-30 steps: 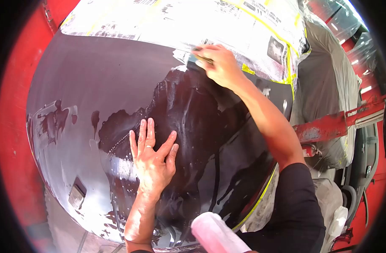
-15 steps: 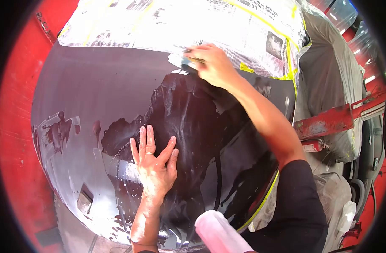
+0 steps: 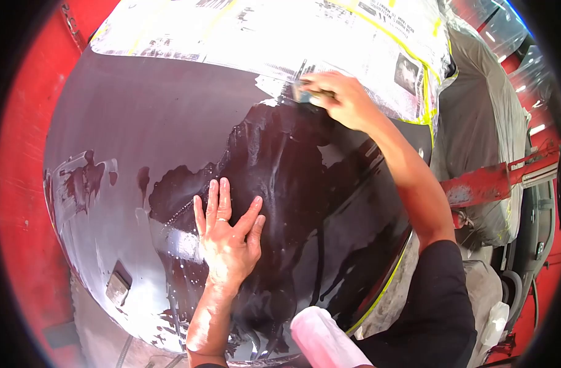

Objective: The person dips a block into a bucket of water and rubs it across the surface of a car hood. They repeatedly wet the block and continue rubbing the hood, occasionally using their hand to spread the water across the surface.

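Observation:
A dark grey car hood [image 3: 151, 110] curves across the view, with a large wet, darker patch in its middle. My left hand [image 3: 228, 245] lies flat on it, fingers spread, among water drops at the patch's left side. My right hand [image 3: 348, 101] is closed around a small sanding block [image 3: 302, 92], held against the hood by the edge of the masking newspaper [image 3: 262, 37]. My fingers hide part of the block, and it is slightly blurred. A whitish streak of water shows just left of it.
Yellow tape [image 3: 429, 92] borders the newspaper. A small rectangular grey block [image 3: 118, 287] rests at the hood's lower left. A whitish-pink cylinder [image 3: 326, 337] shows at the bottom. Rightward are a red metal arm [image 3: 476, 187] and a plastic-covered shape [image 3: 483, 110]. A red surface [image 3: 23, 184] stands left.
My right hand has moved to the right with the sanding block, along the newspaper's edge. My left hand stays on the same spot of the hood. The view has shifted slightly.

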`<state>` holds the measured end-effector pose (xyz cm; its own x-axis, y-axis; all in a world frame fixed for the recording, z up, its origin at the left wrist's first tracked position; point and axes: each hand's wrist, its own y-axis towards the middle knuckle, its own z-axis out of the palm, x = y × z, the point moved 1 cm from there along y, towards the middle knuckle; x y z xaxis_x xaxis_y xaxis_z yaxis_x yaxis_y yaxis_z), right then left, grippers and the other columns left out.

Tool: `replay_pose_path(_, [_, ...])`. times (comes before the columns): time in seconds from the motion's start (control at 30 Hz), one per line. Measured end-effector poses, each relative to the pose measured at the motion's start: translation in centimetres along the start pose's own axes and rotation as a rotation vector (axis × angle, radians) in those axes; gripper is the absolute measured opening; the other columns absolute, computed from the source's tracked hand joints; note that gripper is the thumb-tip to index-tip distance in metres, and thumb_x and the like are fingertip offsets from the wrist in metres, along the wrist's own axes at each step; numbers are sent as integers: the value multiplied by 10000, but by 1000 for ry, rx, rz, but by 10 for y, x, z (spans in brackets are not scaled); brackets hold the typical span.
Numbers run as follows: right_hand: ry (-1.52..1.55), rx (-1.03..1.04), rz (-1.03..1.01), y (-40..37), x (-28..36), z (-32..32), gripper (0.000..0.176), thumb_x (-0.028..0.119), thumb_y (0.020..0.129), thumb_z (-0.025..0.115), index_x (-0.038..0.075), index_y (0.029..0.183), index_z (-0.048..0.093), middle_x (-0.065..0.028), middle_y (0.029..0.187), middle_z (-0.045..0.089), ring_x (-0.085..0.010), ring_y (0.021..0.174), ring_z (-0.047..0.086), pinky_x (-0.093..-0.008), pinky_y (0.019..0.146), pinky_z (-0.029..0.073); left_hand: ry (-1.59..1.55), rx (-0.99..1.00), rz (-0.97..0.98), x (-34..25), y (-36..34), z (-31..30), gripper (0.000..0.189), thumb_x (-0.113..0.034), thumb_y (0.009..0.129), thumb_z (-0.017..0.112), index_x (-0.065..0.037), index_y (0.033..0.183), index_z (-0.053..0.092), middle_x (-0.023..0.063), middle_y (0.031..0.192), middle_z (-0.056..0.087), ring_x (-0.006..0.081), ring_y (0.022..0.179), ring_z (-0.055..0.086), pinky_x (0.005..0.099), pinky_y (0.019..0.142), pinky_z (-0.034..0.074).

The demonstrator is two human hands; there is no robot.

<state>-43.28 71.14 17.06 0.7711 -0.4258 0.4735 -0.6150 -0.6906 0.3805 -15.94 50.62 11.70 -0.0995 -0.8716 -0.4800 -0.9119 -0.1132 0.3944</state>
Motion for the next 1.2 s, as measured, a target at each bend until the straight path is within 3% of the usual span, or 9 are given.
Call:
replay_pose_path(0.1, [-77, -24, -41, 8, 4, 1, 271, -58, 837, 638, 30, 1083, 710, -98, 1220, 704, -306, 1094, 654, -408, 896, 529, 32, -38, 25, -1, 0, 1, 330, -204, 790, 806, -220, 1119, 780, 247, 1516, 455, 391, 1437, 404, 586, 1195, 241])
replay_pose_path(0.2, [-122, -20, -135, 45, 19, 20, 340, -63, 770, 645, 51, 1084, 710, -69, 1066, 744, -316, 1022, 658, -417, 899, 528, 32, -47, 19, -1, 1, 3, 328, -204, 790, 807, -220, 1117, 781, 246, 1515, 456, 392, 1439, 402, 586, 1193, 242])
replay_pose_path(0.3, [-76, -101, -157, 16, 8, 9, 346, -58, 769, 645, 59, 1088, 712, -80, 1063, 741, -321, 1002, 658, -421, 905, 525, -14, 5, -20, 1, -1, 0, 319, -158, 836, 769, -173, 1155, 772, 235, 1553, 411, 385, 1472, 354, 564, 1215, 190])
replay_pose_path(0.6, [-67, -13, -34, 35, 26, 15, 238, -36, 843, 643, 26, 1064, 705, -112, 1186, 709, -326, 1047, 653, -407, 885, 525, -10, -5, 0, 1, -2, 2, 309, -175, 852, 762, -181, 1160, 770, 230, 1554, 413, 373, 1473, 354, 563, 1214, 198])
replay_pose_path(0.73, [-140, -92, -99, 7, 15, 8, 336, -84, 773, 591, 40, 1065, 700, -104, 1102, 731, -321, 1042, 657, -413, 907, 524, -18, -32, 6, 1, 0, 1, 307, -174, 843, 770, -177, 1150, 772, 231, 1551, 417, 378, 1470, 357, 563, 1213, 201])
replay_pose_path(0.9, [-162, 3, -131, 47, 28, 37, 337, -105, 814, 613, 30, 1114, 682, -93, 1166, 725, -310, 1081, 655, -415, 907, 531, 9, -31, 15, 1, 0, 0, 317, -209, 810, 792, -209, 1126, 775, 247, 1518, 452, 384, 1443, 397, 578, 1198, 231])
replay_pose_path(0.97, [-131, -89, -202, 17, 17, 19, 366, -52, 778, 605, 53, 1120, 687, -112, 1070, 734, -341, 1070, 649, -445, 921, 512, -4, -34, 16, 2, 0, 0, 319, -209, 811, 791, -205, 1129, 774, 246, 1518, 453, 385, 1444, 395, 578, 1198, 232])
replay_pose_path(1.03, [-104, -104, -60, 2, 17, 12, 360, -37, 790, 625, 58, 1132, 683, -112, 1095, 727, -346, 1084, 643, -447, 924, 511, -35, -27, 4, 0, 0, -1, 293, -183, 842, 769, -172, 1135, 779, 238, 1545, 421, 373, 1470, 361, 553, 1218, 191])
replay_pose_path(1.2, [-191, -64, -138, 44, 27, 30, 229, -43, 835, 671, 13, 1056, 686, -111, 1185, 705, -329, 1036, 651, -412, 879, 531, -17, -12, 0, 0, 0, 0, 290, -190, 855, 760, -173, 1144, 777, 233, 1550, 418, 379, 1469, 359, 557, 1216, 192])
